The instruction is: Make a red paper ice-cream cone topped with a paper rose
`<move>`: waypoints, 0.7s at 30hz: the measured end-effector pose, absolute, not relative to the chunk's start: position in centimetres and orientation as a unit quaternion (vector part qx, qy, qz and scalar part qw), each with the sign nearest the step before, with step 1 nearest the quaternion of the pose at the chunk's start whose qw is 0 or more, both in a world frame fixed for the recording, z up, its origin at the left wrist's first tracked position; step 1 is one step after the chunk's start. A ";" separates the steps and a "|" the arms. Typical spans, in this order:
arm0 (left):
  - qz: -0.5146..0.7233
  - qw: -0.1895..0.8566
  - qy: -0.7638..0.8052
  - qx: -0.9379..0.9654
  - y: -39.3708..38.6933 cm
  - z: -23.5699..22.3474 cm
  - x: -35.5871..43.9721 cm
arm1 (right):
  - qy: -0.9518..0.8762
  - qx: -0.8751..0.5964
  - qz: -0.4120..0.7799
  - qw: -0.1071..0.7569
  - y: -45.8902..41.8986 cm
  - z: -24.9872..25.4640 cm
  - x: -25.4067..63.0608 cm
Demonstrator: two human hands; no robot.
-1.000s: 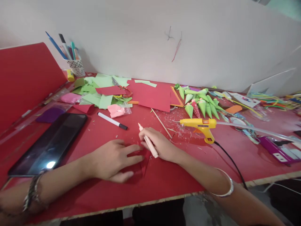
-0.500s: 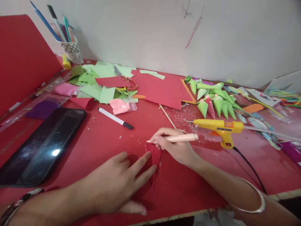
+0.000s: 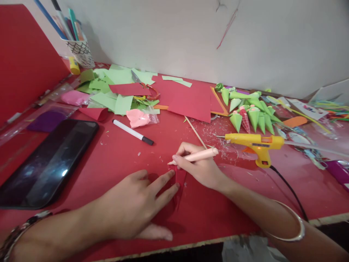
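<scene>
My right hand [image 3: 200, 167] is closed round a peach felt-tip pen [image 3: 203, 155], its tip at the upper left edge of a small red paper piece [image 3: 180, 185]. That piece is narrow, tapers toward me and lies on the red tabletop. My left hand [image 3: 139, 203] is open, with two fingertips resting on the paper and the thumb stretched out below. Beyond the hands a white marker with a black cap [image 3: 133, 132] lies on the table. A thin wooden stick [image 3: 195, 131] lies just behind my right hand.
A yellow glue gun [image 3: 255, 143] with a black cord lies at right, before several green paper cones [image 3: 253, 118]. At left is a black phone [image 3: 51, 163]. Green paper scraps [image 3: 120, 78], scissors [image 3: 152, 92] and red sheets [image 3: 188, 100] lie behind; a pen cup [image 3: 81, 52] stands at back left.
The pen tip has shifted slightly left along the paper's upper edge, and the pen tilts more steeply. My left hand stays on the paper. The whole view has moved a little.
</scene>
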State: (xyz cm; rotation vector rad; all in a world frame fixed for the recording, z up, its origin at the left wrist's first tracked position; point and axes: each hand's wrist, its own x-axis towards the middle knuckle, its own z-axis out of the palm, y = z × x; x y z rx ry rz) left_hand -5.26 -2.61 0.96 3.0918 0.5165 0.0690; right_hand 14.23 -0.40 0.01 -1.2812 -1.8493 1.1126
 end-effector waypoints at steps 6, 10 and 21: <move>0.041 -0.006 0.174 0.984 -2.3 0.9 -5.3 | -0.719 -0.492 0.391 0.297 -0.5 0.3 14.3; 0.034 -0.014 0.179 0.983 -2.3 0.9 -5.3 | -0.721 -0.499 0.373 0.302 -0.5 0.3 14.3; 0.039 -0.012 0.178 0.983 -2.2 1.0 -5.4 | -0.723 -0.526 0.336 0.296 -0.5 0.3 14.8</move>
